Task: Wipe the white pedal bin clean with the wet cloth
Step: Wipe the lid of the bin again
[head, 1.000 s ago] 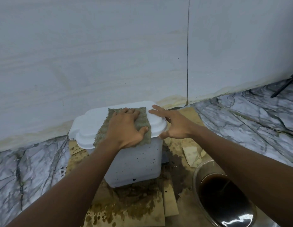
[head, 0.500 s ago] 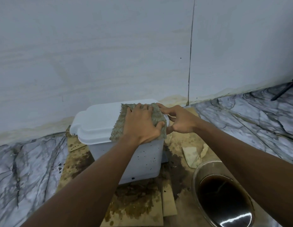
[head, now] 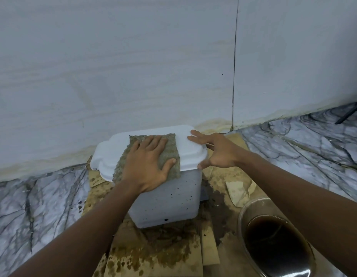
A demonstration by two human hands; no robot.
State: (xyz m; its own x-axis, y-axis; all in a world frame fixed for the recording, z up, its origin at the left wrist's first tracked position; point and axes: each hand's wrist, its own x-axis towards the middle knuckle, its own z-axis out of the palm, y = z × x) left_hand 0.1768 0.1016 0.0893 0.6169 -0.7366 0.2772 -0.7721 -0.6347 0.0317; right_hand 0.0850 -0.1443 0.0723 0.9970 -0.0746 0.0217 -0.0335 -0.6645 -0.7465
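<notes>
Slid cloth (head: pixel 169 148) back from lid's (head: pixel 117 148) right end to middle, my left hand (head: pixel 147 162) flat, grip released. Right hand (head: pixel 215 150) uncurled, braced bin (head: pixel 169 202). Speckled front remained dirty.

This looks like a room in a home, seen low down where the floor meets a wall (head: pixel 113 66): glossy marble-veined floor tiles (head: pixel 43 200), pale wall panels yellowed at the foot, a small white pedal bin (head: pixel 169 200) on wet, spotted cardboard (head: pixel 153 256), and a clear bowl (head: pixel 242 214) of dark water beside it
</notes>
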